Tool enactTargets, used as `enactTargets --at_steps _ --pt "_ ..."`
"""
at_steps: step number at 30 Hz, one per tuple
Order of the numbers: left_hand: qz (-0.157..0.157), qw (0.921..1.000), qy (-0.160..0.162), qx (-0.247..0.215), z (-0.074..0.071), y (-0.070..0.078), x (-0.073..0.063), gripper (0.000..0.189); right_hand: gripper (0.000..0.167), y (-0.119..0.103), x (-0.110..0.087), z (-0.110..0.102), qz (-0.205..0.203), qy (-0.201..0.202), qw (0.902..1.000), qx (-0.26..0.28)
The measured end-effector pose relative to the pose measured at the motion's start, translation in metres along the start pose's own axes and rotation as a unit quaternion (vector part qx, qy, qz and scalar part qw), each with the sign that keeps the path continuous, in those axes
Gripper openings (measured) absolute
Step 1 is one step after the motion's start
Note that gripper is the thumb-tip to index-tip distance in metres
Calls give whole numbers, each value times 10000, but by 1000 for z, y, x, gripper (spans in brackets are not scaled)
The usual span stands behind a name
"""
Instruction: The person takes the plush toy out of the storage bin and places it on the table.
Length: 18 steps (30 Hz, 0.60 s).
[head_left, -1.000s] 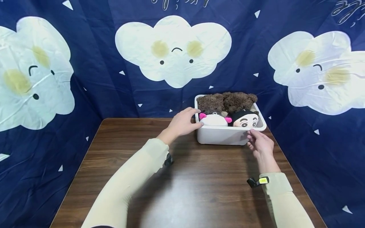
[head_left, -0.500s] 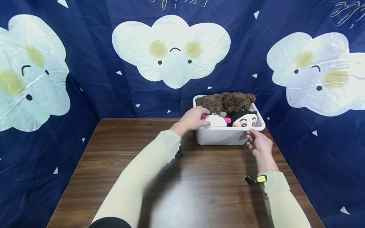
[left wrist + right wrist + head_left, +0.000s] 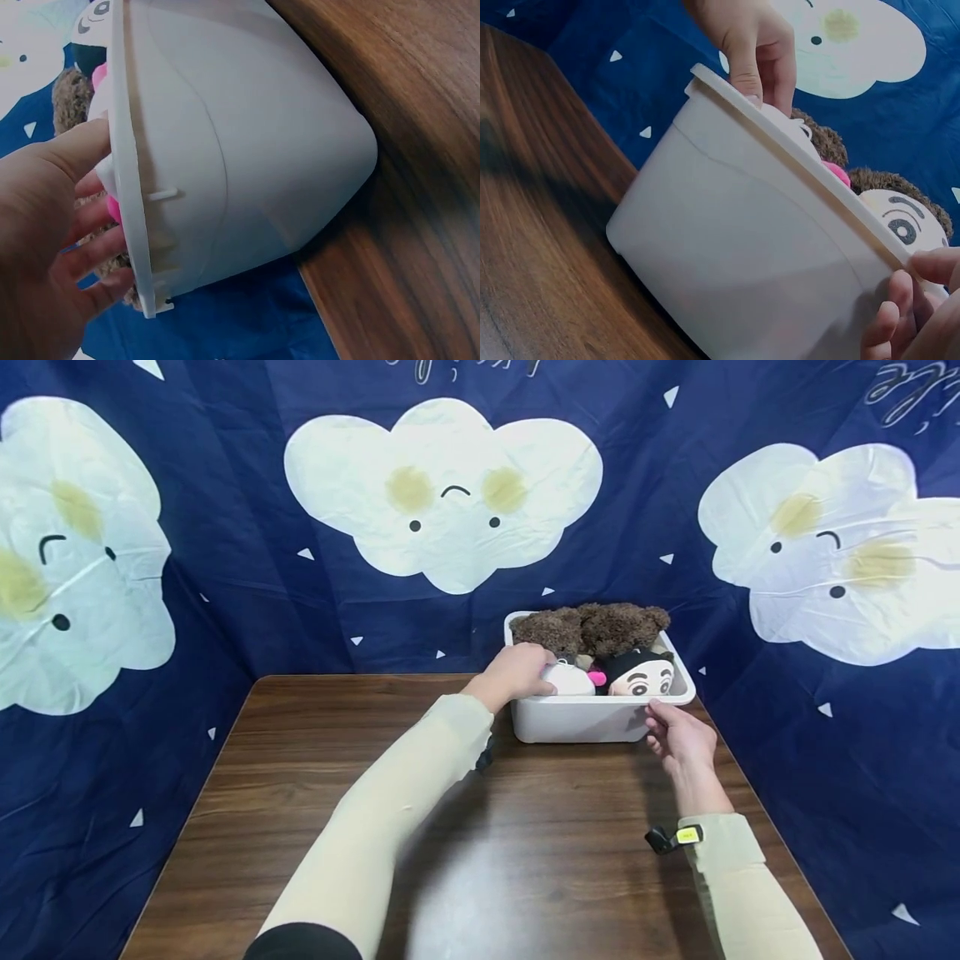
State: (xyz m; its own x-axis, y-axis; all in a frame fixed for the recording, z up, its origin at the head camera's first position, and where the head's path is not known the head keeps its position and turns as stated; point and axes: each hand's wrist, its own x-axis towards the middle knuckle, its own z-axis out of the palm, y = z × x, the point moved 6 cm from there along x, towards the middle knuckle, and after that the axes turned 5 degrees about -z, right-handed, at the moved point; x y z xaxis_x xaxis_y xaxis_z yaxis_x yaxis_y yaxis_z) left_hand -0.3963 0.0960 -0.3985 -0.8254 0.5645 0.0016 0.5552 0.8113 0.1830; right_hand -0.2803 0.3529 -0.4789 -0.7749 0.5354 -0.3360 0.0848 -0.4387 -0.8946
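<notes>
A white plastic storage bin [image 3: 573,722] stands at the far right of the table, holding several plush toys. My left hand [image 3: 517,673] reaches over the bin's left end and grips a white plush toy [image 3: 572,682] with pink ears, thumb on the near side and fingers beyond. That hand hides the toy's left ear in the head view. At the bin's front right corner, my right hand [image 3: 684,737] pinches the rim between thumb and curled fingers. Beside the white toy lies a plush doll [image 3: 649,682] with large printed eyes and a black cap.
Brown fluffy plush toys [image 3: 551,631] fill the back of the bin. The dark wooden table [image 3: 555,860] stretches toward me. A navy cloth [image 3: 420,618] printed with clouds hangs behind and on both sides, close behind the bin.
My left hand has moved right, from the bin's left rim onto the white plush toy, and now grips it. The right hand keeps its place on the rim. The view has shifted slightly.
</notes>
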Motion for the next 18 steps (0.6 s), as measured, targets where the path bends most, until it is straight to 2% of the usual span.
enactTargets --at_steps 3,7,11,18 --pt "102 9996 -35 259 2 4 4 54 7 0 1 0 3 -60 10000 -70" --pt "170 9993 -68 332 3 7 6 49 11 -2 2 0 35 -90 9998 -173" --pt "149 9997 -91 153 2 7 7 40 11 -2 3 1 113 -105 9995 -284" --pt "285 9992 110 -276 0 11 9 13 14 -1 3 2 228 -72 9992 -326"
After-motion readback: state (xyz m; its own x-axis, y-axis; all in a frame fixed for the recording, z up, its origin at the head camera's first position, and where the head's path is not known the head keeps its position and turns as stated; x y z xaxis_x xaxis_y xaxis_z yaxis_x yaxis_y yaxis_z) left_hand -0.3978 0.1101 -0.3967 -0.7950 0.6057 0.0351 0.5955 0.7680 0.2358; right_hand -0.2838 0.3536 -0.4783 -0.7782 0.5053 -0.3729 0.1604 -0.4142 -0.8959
